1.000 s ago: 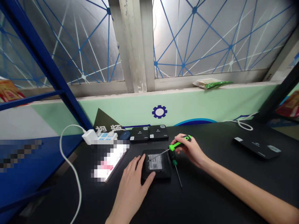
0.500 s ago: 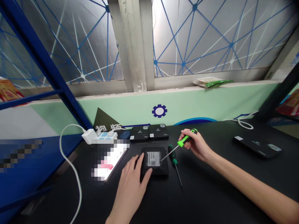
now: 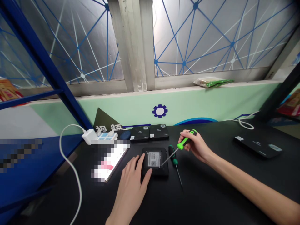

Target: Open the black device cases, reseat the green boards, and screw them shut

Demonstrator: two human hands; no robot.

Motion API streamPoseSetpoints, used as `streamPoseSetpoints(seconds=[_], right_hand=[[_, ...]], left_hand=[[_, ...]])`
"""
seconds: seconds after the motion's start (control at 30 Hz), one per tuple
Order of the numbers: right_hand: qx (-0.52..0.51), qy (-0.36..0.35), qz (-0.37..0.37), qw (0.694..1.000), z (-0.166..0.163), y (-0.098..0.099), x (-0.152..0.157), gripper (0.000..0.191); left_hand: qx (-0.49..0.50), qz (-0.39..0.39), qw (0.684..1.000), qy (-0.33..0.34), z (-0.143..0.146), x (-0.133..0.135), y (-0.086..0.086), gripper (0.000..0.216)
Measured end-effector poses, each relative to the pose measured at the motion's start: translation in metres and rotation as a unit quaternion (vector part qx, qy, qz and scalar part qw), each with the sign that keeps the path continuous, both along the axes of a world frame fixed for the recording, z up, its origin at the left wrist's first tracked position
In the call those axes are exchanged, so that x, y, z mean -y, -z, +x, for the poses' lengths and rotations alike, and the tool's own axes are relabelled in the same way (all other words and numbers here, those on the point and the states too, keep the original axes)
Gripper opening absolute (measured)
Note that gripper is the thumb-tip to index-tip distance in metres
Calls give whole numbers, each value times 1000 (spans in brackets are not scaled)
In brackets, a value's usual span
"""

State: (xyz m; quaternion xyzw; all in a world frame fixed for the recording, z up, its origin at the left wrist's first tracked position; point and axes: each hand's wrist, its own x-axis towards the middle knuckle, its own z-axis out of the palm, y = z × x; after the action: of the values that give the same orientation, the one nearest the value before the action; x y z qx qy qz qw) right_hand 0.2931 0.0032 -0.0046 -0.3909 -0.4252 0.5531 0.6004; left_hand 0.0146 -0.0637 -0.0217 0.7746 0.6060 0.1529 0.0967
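Observation:
A black set-top box [image 3: 164, 170] lies on the table with its labelled underside up. My left hand [image 3: 131, 184] rests at its left side, fingers stretched out and spread, with the index finger and thumb touching the box's edge and corner. In my right hand [image 3: 194, 145] is a screwdriver with a bright green and black handle [image 3: 186, 139], the fingers closed round it. Its shaft slants down to the left, and the tip meets the box near the label's lower right corner. A second screwdriver, dark green and black [image 3: 173, 154], lies just right of the box.
Two similar black boxes [image 3: 140, 133] sit side by side at the back, another black box [image 3: 257, 147] at the right. A lit phone [image 3: 112, 162] lies to the left, near a power strip [image 3: 106, 136] and a white cable [image 3: 78, 178]. A blue frame [image 3: 50, 75] rises at the left.
The tip of the held screwdriver has shifted slightly down and left across the box, and my right hand has tilted a little with it. My left hand stays in place.

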Motion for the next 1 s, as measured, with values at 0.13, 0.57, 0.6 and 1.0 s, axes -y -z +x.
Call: streamPoseSetpoints(seconds=[0.13,0.57,0.6,1.0], right_hand=[[5,0,3,1000,0,-1,1,28],[16,-7,12,1000,-1,-5,3,28],[15,-9,13,1000,-1,-5,4,28],[44,-15,32,998,-7,-3,7,32]], left_hand=[[-2,-1,1000,1,-1,-1,1,57],[0,14,1000,5,-1,0,0,56],[0,14,1000,5,-1,0,0,56],[35,81,995,36,2,3,-8,43]])
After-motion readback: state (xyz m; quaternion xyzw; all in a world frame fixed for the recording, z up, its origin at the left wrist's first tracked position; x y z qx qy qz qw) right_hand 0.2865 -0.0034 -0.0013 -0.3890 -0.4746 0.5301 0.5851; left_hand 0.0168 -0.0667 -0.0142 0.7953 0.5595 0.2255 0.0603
